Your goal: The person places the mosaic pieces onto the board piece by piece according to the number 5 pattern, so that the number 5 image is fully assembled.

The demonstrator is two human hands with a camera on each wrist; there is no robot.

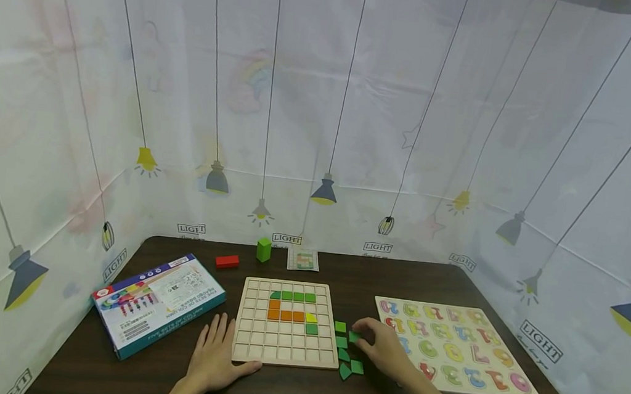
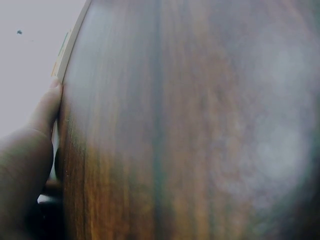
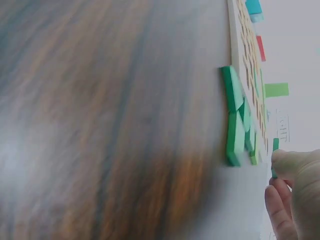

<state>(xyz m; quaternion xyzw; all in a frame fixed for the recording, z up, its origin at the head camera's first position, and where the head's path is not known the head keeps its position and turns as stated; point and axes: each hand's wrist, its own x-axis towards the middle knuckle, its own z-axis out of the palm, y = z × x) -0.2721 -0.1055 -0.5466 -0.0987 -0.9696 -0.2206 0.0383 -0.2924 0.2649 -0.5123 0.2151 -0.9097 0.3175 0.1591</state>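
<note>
My left hand (image 1: 214,355) lies flat on the table with fingers spread, its thumb along the lower left corner of the wooden grid board (image 1: 260,337). That thumb touches the board's edge in the left wrist view. The board's cells hold a row of green tiles (image 1: 299,296), several orange tiles (image 1: 286,315), a yellow one (image 1: 311,317) and a green one below it. Right of the board, my right hand (image 1: 387,348) pinches a small green tile (image 3: 275,159) between thumb and fingers. Several loose green tiles (image 1: 342,342) lie between that hand and the board.
A box (image 1: 159,302) lies at the left. Behind the board are a red block (image 1: 227,262), an upright green block (image 1: 264,250) and a small pattern card (image 1: 303,260). An alphabet puzzle board (image 1: 500,392) lies at the right. Printed cloth (image 1: 321,129) encloses the table's back and sides.
</note>
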